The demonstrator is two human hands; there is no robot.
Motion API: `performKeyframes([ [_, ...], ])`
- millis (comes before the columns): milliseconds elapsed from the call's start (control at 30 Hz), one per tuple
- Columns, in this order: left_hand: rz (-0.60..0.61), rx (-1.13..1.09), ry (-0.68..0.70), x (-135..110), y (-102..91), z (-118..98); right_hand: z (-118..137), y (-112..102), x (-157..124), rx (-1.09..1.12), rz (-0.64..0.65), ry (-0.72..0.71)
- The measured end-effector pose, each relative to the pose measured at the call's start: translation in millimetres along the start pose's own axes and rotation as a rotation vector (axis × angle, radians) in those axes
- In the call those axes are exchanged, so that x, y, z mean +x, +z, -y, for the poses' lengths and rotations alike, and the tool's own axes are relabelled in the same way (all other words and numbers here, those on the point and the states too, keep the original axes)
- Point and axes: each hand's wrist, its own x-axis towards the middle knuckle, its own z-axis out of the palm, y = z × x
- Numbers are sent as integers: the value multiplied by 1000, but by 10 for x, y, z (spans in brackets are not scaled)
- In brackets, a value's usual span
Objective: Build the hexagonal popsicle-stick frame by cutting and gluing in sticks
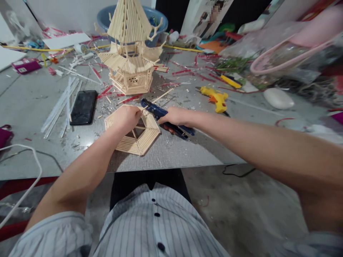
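Note:
A flat hexagonal roof piece made of thin wooden sticks lies on the grey table in front of me. My left hand rests on top of it, fingers closed in a pinch on a thin wooden stick that points away to the right. My right hand is wrapped round the handles of blue cutting pliers, whose jaws meet the stick near my left fingertips.
A tall wooden stick pagoda stands behind, before a blue basin. A black phone and loose white sticks lie left. A yellow glue gun lies right. Red scraps litter the far table. A white cable hangs at left.

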Motion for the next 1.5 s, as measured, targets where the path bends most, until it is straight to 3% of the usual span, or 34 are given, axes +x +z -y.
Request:
performKeyframes([
  [700, -4, 4, -6, -1, -4, 0, 15, 10, 5, -43, -17, -17],
  [900, 15, -1, -11, -16, -36, -32, -45, 44, 65, -123, -144, -66],
  [1200, -3, -1, -46, -10, -46, 25, -83, -52, 52, 270, 50, 105],
  [1500, -45, -140, -24, -55, -67, 37, -160, -136, 41, 418, 108, 76],
])
